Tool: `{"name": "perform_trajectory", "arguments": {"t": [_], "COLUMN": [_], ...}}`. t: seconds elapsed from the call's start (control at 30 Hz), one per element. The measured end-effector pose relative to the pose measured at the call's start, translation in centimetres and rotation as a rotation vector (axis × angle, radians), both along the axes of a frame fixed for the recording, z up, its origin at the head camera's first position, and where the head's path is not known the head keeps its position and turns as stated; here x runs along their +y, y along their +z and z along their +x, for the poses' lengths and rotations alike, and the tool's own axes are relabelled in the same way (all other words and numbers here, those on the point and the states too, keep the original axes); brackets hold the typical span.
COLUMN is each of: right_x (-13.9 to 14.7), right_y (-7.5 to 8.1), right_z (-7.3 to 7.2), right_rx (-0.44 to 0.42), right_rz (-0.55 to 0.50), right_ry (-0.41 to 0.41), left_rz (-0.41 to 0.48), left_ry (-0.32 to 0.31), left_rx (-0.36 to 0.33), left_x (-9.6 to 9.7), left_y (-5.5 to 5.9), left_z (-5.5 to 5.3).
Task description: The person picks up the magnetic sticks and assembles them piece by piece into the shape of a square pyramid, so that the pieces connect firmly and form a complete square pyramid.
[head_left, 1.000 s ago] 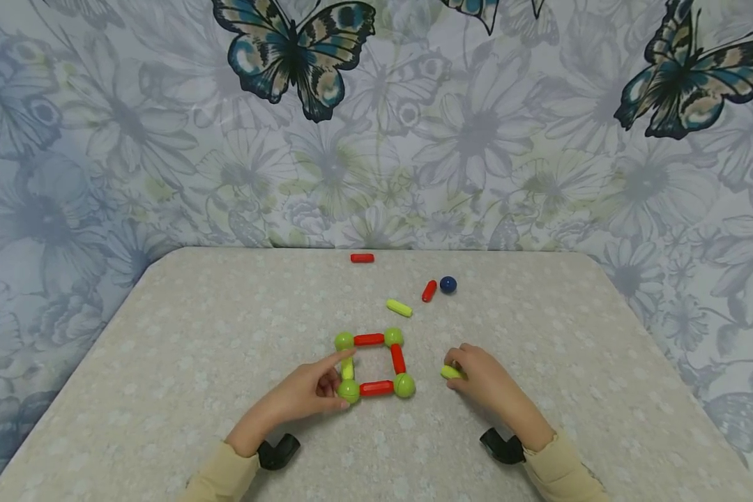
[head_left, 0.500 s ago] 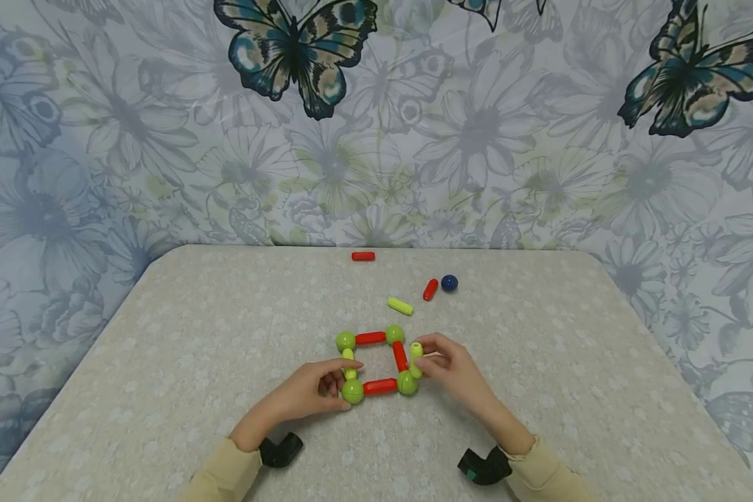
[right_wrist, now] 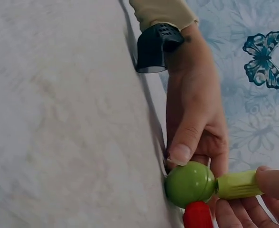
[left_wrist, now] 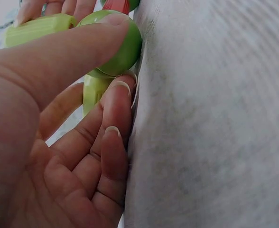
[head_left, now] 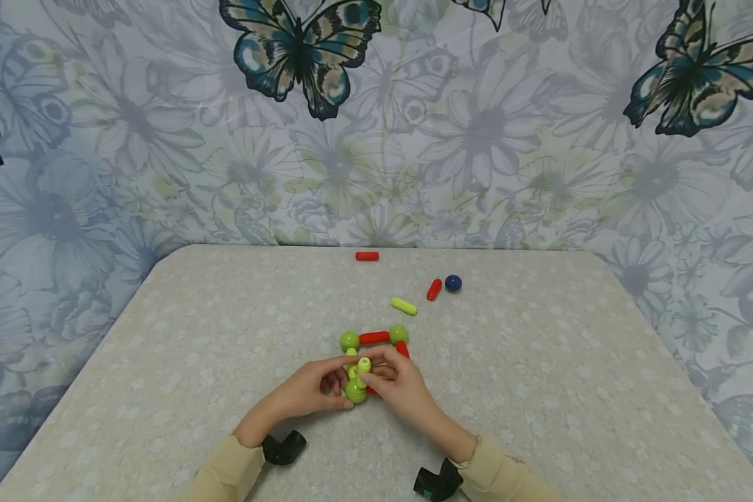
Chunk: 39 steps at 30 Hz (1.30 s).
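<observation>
A square of green balls joined by sticks lies on the table, its far red stick [head_left: 374, 337] in plain sight. My left hand [head_left: 304, 392] pinches the near-left green ball [head_left: 355, 393], thumb on one side and fingers on the other, as the left wrist view shows. Between thumb and fingers my right hand [head_left: 408, 394] holds a loose yellow-green stick [head_left: 364, 367]. It stands upright over that ball, and in the right wrist view the stick's end [right_wrist: 225, 185] meets the ball [right_wrist: 189, 184] or nearly so. The right hand hides the near-right ball.
Beyond the square lie another yellow-green stick [head_left: 404, 306], a red stick [head_left: 434, 289] and a dark blue ball [head_left: 453, 283]. A second red stick [head_left: 367, 256] rests near the table's back edge. Behind the table [head_left: 238, 293] stands a butterfly-patterned wall [head_left: 376, 160].
My right hand has moved left with the yellow-green stick, past the near-right ball to the near-left one, turning the stick upright. The left hand has stayed at the near-left ball.
</observation>
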State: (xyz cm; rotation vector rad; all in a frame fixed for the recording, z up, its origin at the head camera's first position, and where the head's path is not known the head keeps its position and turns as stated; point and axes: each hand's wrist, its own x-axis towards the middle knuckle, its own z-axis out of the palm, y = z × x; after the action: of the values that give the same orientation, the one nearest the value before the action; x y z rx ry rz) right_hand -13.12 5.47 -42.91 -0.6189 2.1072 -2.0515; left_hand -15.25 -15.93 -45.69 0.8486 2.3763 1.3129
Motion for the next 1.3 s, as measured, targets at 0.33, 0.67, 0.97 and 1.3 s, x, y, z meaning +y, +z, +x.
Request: {"name": "perform_trajectory", "arguments": {"t": [0.33,0.67,0.97,1.3], "right_x": [1.0,7.7,9.0,8.4], "right_y": [-1.0,-1.1,-3.0,-3.4], "right_z": [-0.8,-1.9,-2.0,-2.0], "right_rx": [0.074,0.354,0.323,0.334], "right_rz": [0.059,0.538,0.56,0.559], "right_ry": [0.007,-0.095,0.03,-0.012], "left_rz": [0.005,0.043,-0.011,-0.027], "left_ry": [-0.016,0.01,0.161,0.109], "left_rx": [0.027,0.052,0.123,0.126], "left_x": [0.2,-1.3,-0.3,-0.3], "left_y": [0.2,1.2,1.0,0.5], "left_z": [-0.2,-1.7,-4.9,-4.8]}}
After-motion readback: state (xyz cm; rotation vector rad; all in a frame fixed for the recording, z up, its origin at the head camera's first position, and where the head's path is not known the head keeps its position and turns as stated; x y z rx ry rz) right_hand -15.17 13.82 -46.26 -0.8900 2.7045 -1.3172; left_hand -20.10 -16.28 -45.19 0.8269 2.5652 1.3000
